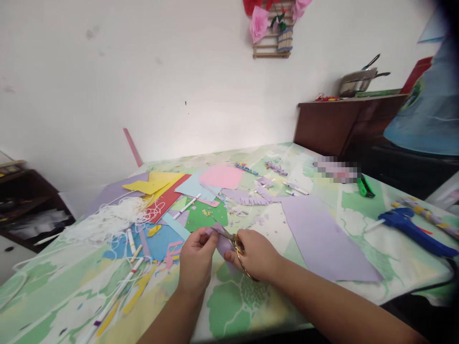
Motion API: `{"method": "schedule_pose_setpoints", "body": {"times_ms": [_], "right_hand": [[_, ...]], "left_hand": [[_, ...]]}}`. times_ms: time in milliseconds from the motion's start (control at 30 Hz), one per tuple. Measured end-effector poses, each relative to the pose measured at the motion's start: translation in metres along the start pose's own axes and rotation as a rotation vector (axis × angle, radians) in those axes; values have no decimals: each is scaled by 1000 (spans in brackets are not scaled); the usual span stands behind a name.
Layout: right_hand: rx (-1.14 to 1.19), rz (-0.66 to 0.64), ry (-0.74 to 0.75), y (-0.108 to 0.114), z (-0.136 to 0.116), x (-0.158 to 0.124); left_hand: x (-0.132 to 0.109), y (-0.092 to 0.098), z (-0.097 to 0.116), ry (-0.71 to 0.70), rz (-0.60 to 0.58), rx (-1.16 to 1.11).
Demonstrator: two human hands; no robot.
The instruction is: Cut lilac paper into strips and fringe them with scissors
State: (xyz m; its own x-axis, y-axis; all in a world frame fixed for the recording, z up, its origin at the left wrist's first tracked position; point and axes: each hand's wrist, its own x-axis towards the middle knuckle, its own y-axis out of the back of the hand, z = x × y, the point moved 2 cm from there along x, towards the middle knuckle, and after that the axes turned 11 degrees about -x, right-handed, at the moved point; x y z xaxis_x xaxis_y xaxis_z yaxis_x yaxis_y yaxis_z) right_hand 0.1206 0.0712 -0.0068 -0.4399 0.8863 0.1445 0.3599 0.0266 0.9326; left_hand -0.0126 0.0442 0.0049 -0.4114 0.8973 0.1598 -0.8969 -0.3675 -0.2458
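Observation:
My right hand (253, 251) grips gold-handled scissors (239, 248), their blades pointing up and left. Between the fingers of my left hand (199, 253) is a small piece of purple paper (224, 244), pinched close to the blades. The blades lie against that paper; whether they are cutting through it I cannot tell. To the right of my hands lies a large purple sheet (322, 239). Fringed purple strips (251, 197) and small paper scraps are scattered just beyond my hands, partly over a green sheet (208, 214).
A tangle of white string (107, 222), markers (186, 205) and coloured sheets (168, 198) spread over the left side. At right are a blue glue gun (416, 229) and a green box cutter (365, 186). A dark cabinet (330, 122) stands behind, beside a blue water jug (426, 114).

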Motion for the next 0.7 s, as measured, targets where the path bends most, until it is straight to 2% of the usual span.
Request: {"method": "schedule_pose_setpoints", "body": {"times_ms": [533,700], "right_hand": [[53,6,23,-5,-11,1],[66,-10,33,-4,-14,0]], "left_hand": [[-5,-1,6,-20,103,53],[-5,0,2,-20,117,-15]]}}
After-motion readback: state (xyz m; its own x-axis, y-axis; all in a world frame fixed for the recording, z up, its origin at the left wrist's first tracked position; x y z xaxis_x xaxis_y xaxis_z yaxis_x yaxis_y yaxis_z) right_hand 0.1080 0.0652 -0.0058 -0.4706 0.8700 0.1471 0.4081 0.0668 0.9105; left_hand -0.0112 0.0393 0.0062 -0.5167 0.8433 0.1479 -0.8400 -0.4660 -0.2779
